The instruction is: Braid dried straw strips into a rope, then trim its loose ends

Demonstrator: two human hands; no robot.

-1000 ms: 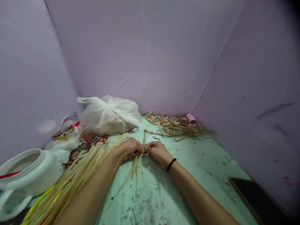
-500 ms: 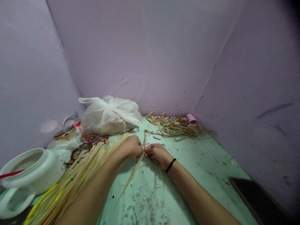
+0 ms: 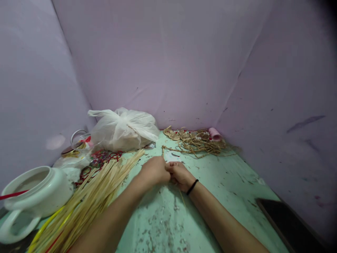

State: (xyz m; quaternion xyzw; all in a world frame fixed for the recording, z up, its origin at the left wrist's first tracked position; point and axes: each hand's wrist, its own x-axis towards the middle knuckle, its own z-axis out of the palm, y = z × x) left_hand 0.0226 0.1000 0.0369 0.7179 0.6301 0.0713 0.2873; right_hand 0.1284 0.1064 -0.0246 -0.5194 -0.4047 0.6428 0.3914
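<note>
My left hand (image 3: pixel 156 170), blurred by motion, is closed and meets my right hand (image 3: pixel 180 174) above the table. My right hand pinches the lower part of a thin twisted straw cord (image 3: pixel 163 151), whose far end shows beyond the fingers. A pale straw strand (image 3: pixel 182 198) hangs below my right hand. What lies between the fingertips is mostly hidden. Left of my forearm lies a bundle of flat straw strips (image 3: pixel 105 179).
A knotted white plastic bag (image 3: pixel 123 131) stands at the back. Tangled brown cord (image 3: pixel 202 146) and a pink thread spool (image 3: pixel 215 134) lie back right. A white ceramic pot (image 3: pixel 52 193) is at left, a dark flat object (image 3: pixel 284 221) at right, on the green table (image 3: pixel 163 225).
My left hand has moved right, up against my right hand. The straw strip that hung below it is now out of sight. My right hand has barely moved.
</note>
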